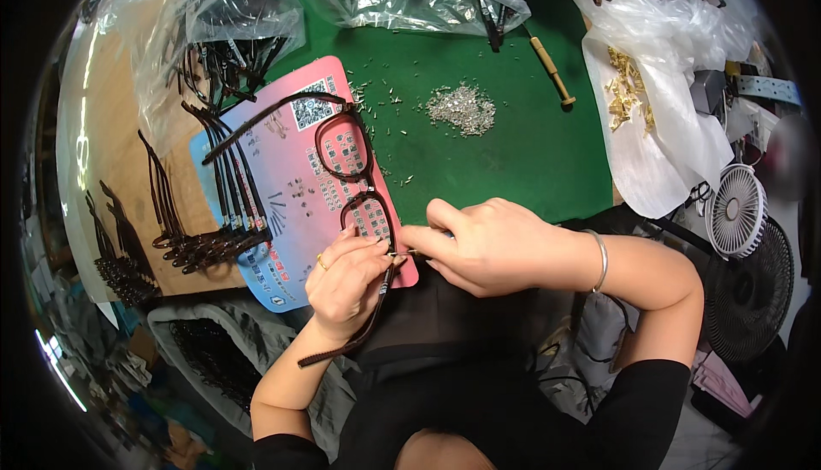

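A dark eyeglass frame (371, 149) lies over a pink and blue printed card (295, 179), its far temple reaching to the upper left. My left hand (346, 286), with a ring on it, pinches the frame at its near hinge. The near temple (342, 350) runs under that hand toward the lower left. My right hand (492, 248) is closed around a slim screwdriver (405, 253), whose thin metal shaft meets the hinge. Its handle is mostly hidden by my fingers.
Small silvery screws (462, 111) form a pile on the green mat (513, 171). A yellow-handled tool (552, 72) lies beyond them. Dark temples (231, 171) stand in rows at left. Plastic bags (410, 0) line the back; gold-coloured parts (629, 94) and a fan (737, 211) are at right.
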`<control>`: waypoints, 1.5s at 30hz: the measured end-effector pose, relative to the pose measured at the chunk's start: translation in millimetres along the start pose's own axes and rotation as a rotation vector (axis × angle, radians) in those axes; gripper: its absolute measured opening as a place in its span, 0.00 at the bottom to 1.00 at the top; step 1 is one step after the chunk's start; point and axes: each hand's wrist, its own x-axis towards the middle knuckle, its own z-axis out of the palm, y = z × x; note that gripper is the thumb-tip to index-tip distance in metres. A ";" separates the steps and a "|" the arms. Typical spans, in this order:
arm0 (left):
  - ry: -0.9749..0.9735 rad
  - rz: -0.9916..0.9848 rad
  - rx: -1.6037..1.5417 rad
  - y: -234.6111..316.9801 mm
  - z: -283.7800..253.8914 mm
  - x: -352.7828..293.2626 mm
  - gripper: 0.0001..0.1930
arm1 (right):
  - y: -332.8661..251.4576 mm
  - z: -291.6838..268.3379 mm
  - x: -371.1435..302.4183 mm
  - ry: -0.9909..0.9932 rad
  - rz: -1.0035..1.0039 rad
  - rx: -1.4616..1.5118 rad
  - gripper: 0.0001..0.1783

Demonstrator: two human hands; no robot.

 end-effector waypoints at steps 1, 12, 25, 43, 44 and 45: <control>-0.001 0.009 0.012 -1.0 0.3 -0.9 0.10 | 2.4 1.3 1.5 -0.030 0.015 0.023 0.19; 0.026 0.055 0.017 -7.5 3.7 -6.1 0.09 | 3.6 4.8 5.7 -0.064 0.010 0.032 0.15; 0.006 -0.168 -0.131 5.9 -18.5 5.5 0.13 | -6.2 -24.0 -22.7 0.136 0.117 -0.008 0.21; 0.540 -0.793 -0.640 27.2 -211.6 -42.3 0.10 | 12.2 -6.8 -5.4 0.186 0.204 0.220 0.15; 0.537 -0.758 -0.469 22.0 -207.3 -34.6 0.09 | 10.5 -7.1 -5.3 0.171 0.198 0.196 0.15; 0.502 -0.748 -0.319 20.7 -204.2 -23.6 0.09 | 9.5 -7.3 -6.3 0.157 0.194 0.172 0.15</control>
